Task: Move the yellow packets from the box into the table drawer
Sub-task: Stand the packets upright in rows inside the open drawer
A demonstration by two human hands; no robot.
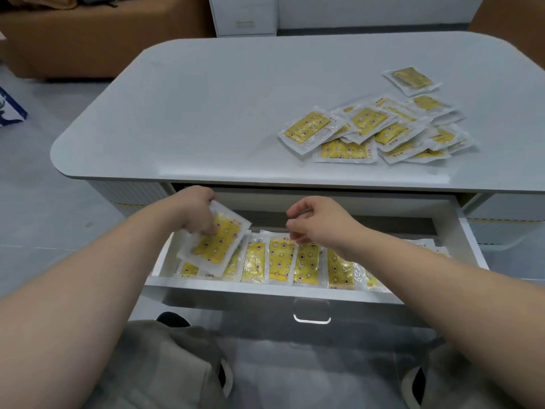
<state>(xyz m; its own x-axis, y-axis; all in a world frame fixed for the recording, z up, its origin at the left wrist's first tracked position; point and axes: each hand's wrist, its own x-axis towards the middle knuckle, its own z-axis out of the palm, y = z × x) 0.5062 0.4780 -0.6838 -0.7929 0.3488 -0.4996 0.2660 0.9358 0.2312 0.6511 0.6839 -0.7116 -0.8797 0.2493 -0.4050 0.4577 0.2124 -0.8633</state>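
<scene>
Head view, drawer (469, 231) lined with yellow packets (280, 259), left hand (196, 212) gripping one packet (216, 243), right hand (318, 221) loosely curled, empty.

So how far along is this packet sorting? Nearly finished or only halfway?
Roughly midway, I'd guess. Done: a row of yellow packets already lines the open drawer. In hand: the left hand holds one packet over the drawer's left end; the right hand hovers empty. Left: a loose pile of packets on the tabletop.
</scene>
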